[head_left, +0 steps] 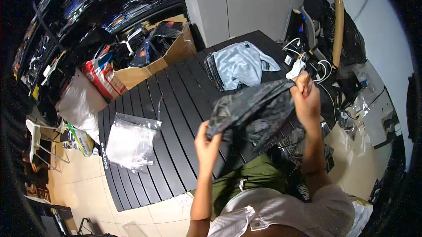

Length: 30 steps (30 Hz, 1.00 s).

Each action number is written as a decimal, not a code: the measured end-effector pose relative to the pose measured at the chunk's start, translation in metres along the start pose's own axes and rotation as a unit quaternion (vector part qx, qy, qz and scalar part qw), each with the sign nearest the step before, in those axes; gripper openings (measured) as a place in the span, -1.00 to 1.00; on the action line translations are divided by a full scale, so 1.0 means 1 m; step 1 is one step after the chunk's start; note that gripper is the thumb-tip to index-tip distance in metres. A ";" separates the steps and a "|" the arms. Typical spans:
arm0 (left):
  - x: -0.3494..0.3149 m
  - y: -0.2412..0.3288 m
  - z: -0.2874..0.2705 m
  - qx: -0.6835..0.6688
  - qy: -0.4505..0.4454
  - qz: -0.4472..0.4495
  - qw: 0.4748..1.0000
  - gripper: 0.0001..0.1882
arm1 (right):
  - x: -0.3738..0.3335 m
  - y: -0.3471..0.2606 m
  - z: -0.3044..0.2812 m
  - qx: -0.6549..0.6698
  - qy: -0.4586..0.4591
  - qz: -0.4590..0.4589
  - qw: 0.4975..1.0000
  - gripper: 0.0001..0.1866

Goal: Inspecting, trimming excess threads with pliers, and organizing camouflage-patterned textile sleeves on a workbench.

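Between my two hands a dark garment with a mottled pattern (pixel 255 109) is stretched out above the slatted black table (pixel 180 166). Its left end is pinched by my left hand (pixel 206 148), thumb against fingers. Higher up and to the right, my right hand (pixel 307 103) is closed around a gathered corner of the cloth. The lower part of the garment hangs loose toward my lap; its exact kind does not show. Just beyond it lies a pile of folded clothes with a light blue garment (pixel 241 63) on top.
Transparent plastic bags (pixel 132 142) lie stacked on the table's left part. A cardboard box (pixel 151 68) full of wrapped goods stands past the far left edge. White cables and a power strip (pixel 297 67) sit by the far right corner. Packed shelves (pixel 88 4) rise behind.
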<state>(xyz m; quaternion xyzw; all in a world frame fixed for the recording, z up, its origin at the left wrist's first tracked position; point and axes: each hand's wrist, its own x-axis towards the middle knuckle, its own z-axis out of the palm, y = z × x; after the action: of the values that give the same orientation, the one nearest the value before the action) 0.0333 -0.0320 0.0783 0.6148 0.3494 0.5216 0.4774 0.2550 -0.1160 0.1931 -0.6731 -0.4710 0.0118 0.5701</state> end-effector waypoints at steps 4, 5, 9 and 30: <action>-0.005 0.039 -0.037 -0.129 -0.012 -0.096 0.987 -0.91 | 0.033 0.025 -0.021 0.126 -0.218 0.048 0.967 -0.65; -0.006 0.043 -0.042 -0.082 -0.006 -0.108 0.991 -0.94 | 0.042 0.032 -0.020 0.138 -0.269 0.047 0.952 -0.62; -0.005 0.036 -0.047 -0.085 0.020 -0.173 0.981 -0.90 | 0.082 0.050 0.018 0.063 -0.375 -0.050 0.924 -0.59; -0.062 0.018 -0.052 -0.309 0.091 -0.339 0.884 -0.75 | -0.102 0.023 0.102 0.108 -0.447 -0.022 0.888 -0.70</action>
<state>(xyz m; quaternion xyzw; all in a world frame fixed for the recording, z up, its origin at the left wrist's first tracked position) -0.0320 -0.0836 0.0760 0.2302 0.3992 0.4632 0.7570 0.1561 -0.1029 0.0861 -0.5204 -0.6863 0.3496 0.3687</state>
